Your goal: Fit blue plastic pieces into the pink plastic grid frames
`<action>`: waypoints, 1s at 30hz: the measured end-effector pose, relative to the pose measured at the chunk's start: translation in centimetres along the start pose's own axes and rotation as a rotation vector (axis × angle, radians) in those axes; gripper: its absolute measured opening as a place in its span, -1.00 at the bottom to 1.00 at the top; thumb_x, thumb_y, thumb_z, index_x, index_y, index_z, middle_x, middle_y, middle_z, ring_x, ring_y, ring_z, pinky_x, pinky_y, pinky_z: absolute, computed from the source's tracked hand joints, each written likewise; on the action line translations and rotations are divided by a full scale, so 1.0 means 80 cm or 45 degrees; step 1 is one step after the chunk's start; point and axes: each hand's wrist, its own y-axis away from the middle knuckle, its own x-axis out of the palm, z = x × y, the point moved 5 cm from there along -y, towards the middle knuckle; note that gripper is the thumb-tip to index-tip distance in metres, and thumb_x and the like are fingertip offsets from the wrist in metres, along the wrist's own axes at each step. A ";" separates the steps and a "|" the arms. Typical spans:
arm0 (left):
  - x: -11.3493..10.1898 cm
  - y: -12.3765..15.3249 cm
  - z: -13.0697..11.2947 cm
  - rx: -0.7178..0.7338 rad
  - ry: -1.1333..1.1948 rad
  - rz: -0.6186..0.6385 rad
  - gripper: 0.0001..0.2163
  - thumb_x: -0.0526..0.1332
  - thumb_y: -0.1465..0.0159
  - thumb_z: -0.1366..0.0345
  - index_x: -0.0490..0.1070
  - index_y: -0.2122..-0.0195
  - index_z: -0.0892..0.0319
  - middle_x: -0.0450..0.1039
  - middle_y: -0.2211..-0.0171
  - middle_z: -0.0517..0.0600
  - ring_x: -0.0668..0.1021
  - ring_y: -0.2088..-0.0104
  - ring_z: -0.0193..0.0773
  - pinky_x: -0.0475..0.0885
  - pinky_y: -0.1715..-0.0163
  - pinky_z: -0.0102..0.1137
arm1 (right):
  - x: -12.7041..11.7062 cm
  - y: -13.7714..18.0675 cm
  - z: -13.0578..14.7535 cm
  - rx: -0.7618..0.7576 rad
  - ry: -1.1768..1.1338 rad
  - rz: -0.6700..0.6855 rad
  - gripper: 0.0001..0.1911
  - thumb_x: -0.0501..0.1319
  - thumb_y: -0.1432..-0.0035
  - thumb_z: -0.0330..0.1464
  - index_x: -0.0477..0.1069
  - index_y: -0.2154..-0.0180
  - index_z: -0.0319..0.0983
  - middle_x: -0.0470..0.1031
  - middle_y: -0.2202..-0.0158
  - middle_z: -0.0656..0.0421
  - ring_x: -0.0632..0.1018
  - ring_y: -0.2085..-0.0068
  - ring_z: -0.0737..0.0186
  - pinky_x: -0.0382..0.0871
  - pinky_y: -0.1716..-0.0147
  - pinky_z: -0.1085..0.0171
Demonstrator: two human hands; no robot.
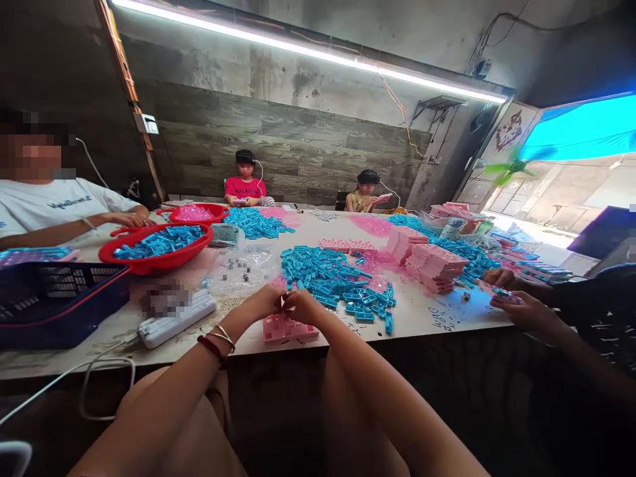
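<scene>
Fingertips meeting, my left hand point(265, 302) and my right hand point(304, 306) are closed in a pinch close above a pink plastic piece point(291, 331) at the table's near edge. Whatever sits between the fingers is too small or hidden to make out. The pink piece lies flat and has square openings; my hands cover its far side. Just beyond my hands spreads a heap of blue plastic parts point(322, 271), small and trough-shaped, partly over clear pink pieces point(382, 265).
Pink plates stand in stacks point(434, 265) to the right. On the left are a red basin point(154, 255) of blue parts, a dark basket point(59, 305) and a white power strip point(176, 318) with cables. A co-worker's hands point(511, 298) hold a piece at right; other people sit around the table.
</scene>
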 end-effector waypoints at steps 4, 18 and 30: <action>-0.028 0.004 0.031 -0.234 -0.097 -0.129 -0.77 0.08 0.01 0.53 0.44 0.34 0.25 0.48 0.50 -0.05 0.49 0.44 -0.31 0.31 0.45 -0.52 | -0.016 0.010 -0.035 0.461 -0.019 -0.169 -0.69 0.05 0.00 -0.59 0.52 0.31 -0.27 0.54 0.30 0.12 0.51 0.27 0.30 0.29 0.25 0.40; -0.062 0.030 0.091 -0.338 -0.285 -0.186 -0.81 0.09 -0.05 0.38 0.47 0.37 0.22 0.51 0.40 0.01 0.51 0.37 -0.26 0.36 0.36 -0.47 | -0.014 0.003 -0.021 0.250 -0.171 -0.122 -0.82 0.24 0.05 -0.39 0.51 0.31 -0.23 0.52 0.32 0.14 0.49 0.24 0.23 0.30 0.21 0.32; -0.049 0.027 0.134 -0.489 -0.428 -0.155 -0.73 0.03 -0.10 0.44 0.47 0.24 0.23 0.50 0.17 0.08 0.49 0.13 -0.19 0.33 0.09 -0.42 | 0.006 -0.002 -0.052 0.447 0.026 -0.045 -0.64 -0.02 -0.09 -0.55 0.42 0.12 -0.30 0.46 0.10 0.04 0.44 0.05 0.13 0.30 0.09 0.24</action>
